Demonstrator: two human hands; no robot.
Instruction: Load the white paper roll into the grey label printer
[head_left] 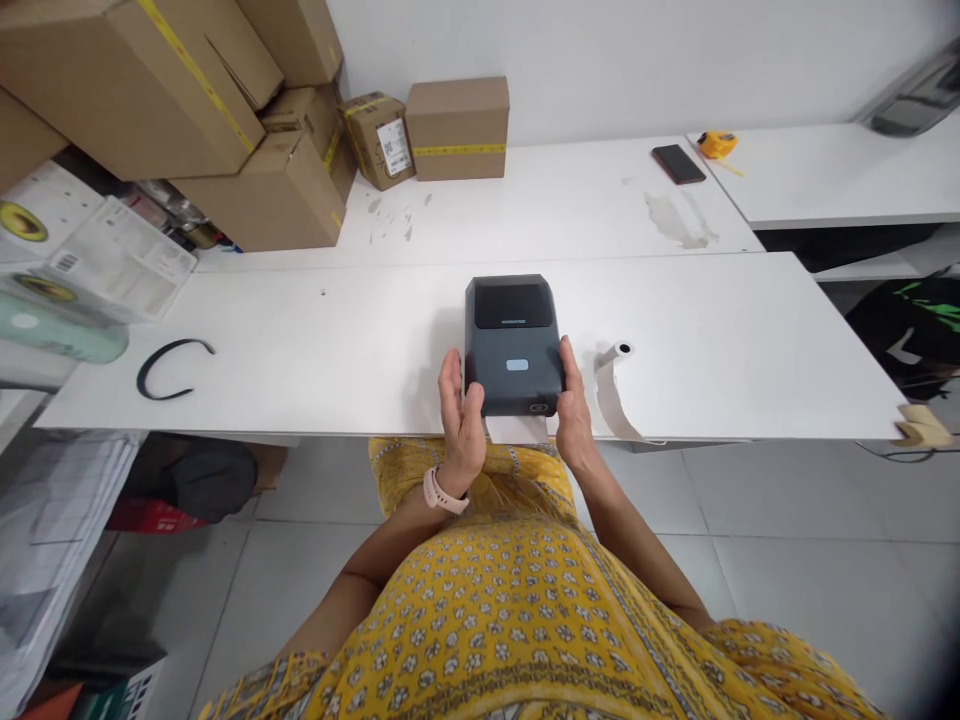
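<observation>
A small dark blue-grey thermal printer (516, 350) with a black lid and a light blue button is near the front edge of the white table. White paper (517, 429) shows at its front, by the table edge. My left hand (463, 415), with a pink wristband, grips the printer's left side, thumb at the front corner. Against the opposite side, my right hand (574, 410) grips it too. To the right of that hand stands a roll of white paper (616, 353), its loose strip curling toward the table edge.
Cardboard boxes (255, 190) are stacked at the back left, with two smaller boxes by the wall. A black headband (161, 370) lies on the left. A phone (678, 164) and a yellow tape measure (718, 145) are at the back right.
</observation>
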